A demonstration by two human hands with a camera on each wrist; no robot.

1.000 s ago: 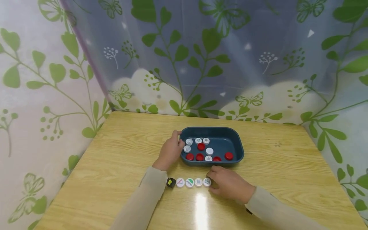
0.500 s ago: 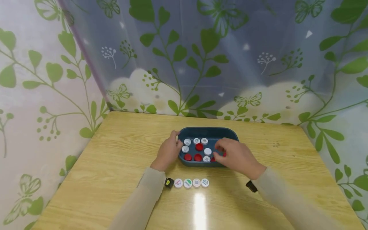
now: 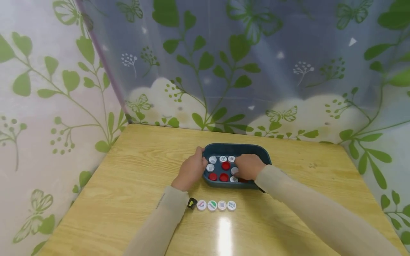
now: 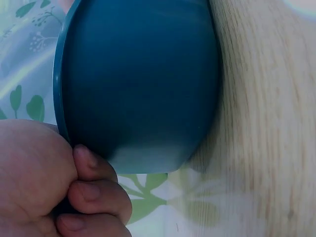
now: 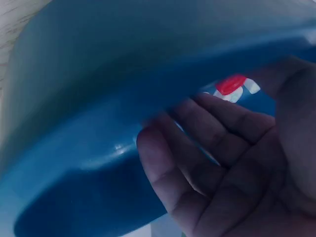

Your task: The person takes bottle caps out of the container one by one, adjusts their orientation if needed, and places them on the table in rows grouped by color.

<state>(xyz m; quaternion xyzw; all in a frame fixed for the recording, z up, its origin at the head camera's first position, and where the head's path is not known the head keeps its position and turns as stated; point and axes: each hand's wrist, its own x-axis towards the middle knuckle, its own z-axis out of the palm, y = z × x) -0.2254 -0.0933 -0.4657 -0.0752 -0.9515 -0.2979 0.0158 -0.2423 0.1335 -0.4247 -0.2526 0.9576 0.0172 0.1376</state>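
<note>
My left hand (image 3: 189, 170) grips the left end of a dark blue tray (image 3: 237, 148); the left wrist view shows its fingers (image 4: 101, 202) curled at the rim. Red bottle caps (image 3: 213, 176) and white printed bottle caps (image 3: 210, 168) lie scattered in the tray. My right hand (image 3: 250, 166) reaches down inside the right half, fingers at a plain white cap (image 3: 234, 171). In the right wrist view the tray wall (image 5: 113, 89) hides those fingertips, so I cannot tell if they pinch the cap. Several white printed caps (image 3: 212, 205) stand in a row in front of the tray.
The light wood table (image 3: 153, 153) carries everything, with a bright glare streak near its front. A black wrist strap (image 3: 192, 203) with a yellow mark sits at the left sleeve, beside the row's left end. Patterned curtains (image 3: 205, 71) enclose the back and sides.
My right hand has gone from the right end of the cap row, up over the tray, and down into it. My left hand stays on the tray's left end.
</note>
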